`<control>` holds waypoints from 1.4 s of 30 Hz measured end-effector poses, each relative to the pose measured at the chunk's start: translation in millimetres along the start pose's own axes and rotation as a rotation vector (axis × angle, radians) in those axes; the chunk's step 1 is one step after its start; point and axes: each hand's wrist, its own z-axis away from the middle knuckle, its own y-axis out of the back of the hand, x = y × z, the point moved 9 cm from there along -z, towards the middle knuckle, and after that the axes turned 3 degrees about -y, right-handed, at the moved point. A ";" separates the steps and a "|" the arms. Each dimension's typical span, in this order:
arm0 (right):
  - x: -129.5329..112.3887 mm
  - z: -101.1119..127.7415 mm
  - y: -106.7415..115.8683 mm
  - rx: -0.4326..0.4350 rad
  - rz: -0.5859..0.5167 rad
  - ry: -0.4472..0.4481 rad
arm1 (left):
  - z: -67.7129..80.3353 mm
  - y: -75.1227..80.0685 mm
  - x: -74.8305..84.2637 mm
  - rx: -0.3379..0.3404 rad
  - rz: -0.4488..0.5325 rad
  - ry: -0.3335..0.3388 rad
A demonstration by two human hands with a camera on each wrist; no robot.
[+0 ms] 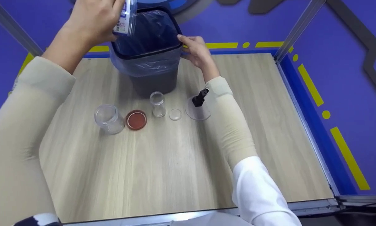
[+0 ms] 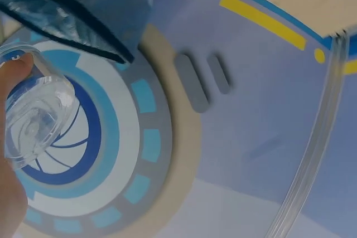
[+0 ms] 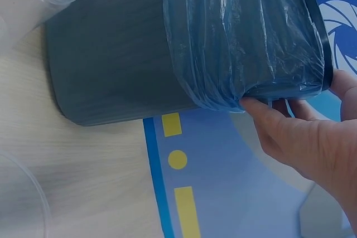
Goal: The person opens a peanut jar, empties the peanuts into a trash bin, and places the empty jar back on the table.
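Note:
High at the left, my left hand (image 1: 95, 18) grips a clear plastic tub (image 1: 129, 18) with a blue-and-white label, held tilted beside the rim of a trash bin (image 1: 156, 81). In the left wrist view the thumb lies across the tub (image 2: 42, 115). A translucent blue bag (image 3: 223, 37) lines the dark bin and folds down over its outside. My right hand (image 1: 198, 51) holds the bin's right side, thumb at the rim and fingers against the bag. Any contents in the bin are hidden from view.
On the wooden table (image 1: 162, 175) in front of the bin stand a wide clear jar (image 1: 109, 119) and a narrow clear jar (image 1: 158, 106). Nearby lie a red-brown lid (image 1: 136, 120), a small clear lid (image 1: 175, 114) and a clear disc (image 1: 197, 113) with a black upright piece (image 1: 199, 99).

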 end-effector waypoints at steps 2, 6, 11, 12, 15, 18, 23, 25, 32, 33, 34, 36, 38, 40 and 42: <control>0.5 0.6 0.1 0.001 -0.009 -0.012 | 0.5 -3.2 4.7 0.003 -0.061 -0.058; 1.8 -0.5 -1.7 0.001 -0.015 -0.016 | 7.2 -6.1 20.2 0.121 -0.205 -0.264; 3.9 -2.3 -1.9 0.011 -0.022 -0.019 | 13.1 -11.2 29.2 0.156 -0.297 -0.348; 4.2 -2.6 -1.5 0.013 -0.026 -0.021 | 11.6 -11.0 27.9 0.139 -0.273 -0.322; 3.6 -2.9 -1.3 0.008 -0.032 -0.020 | 5.4 -8.9 17.0 0.059 -0.097 -0.170; 1.9 -3.0 -0.9 0.005 -0.037 -0.019 | 2.9 -6.8 0.9 0.029 0.136 0.029; 4.0 -4.4 -1.9 0.009 -0.040 -0.023 | 16.5 -9.0 -22.8 0.147 0.509 0.290; 6.5 -4.5 -3.7 -0.001 -0.038 -0.019 | 25.9 -11.2 -29.4 0.226 0.615 0.362; 8.3 -3.3 -7.2 -0.028 -0.022 0.014 | 60.4 -27.9 -34.5 0.450 0.909 0.607; 7.7 -3.1 -6.7 -0.023 -0.020 0.017 | 64.7 -29.9 -32.4 0.476 0.927 0.616; 7.2 -2.8 -5.9 -0.014 -0.018 0.016 | 68.6 -31.9 -29.5 0.500 0.942 0.618; 6.3 -2.1 -3.9 0.001 -0.011 0.014 | 76.4 -34.9 -23.0 0.551 0.951 0.612; 5.9 -1.1 -2.1 0.006 -0.001 0.011 | 83.3 -35.4 -15.5 0.616 0.955 0.582; 5.8 -0.1 -1.0 0.005 0.007 0.007 | 89.0 -33.7 -6.4 0.682 0.950 0.519; 5.5 0.3 -0.2 0.000 0.013 0.009 | 92.4 -30.7 1.4 0.736 0.928 0.451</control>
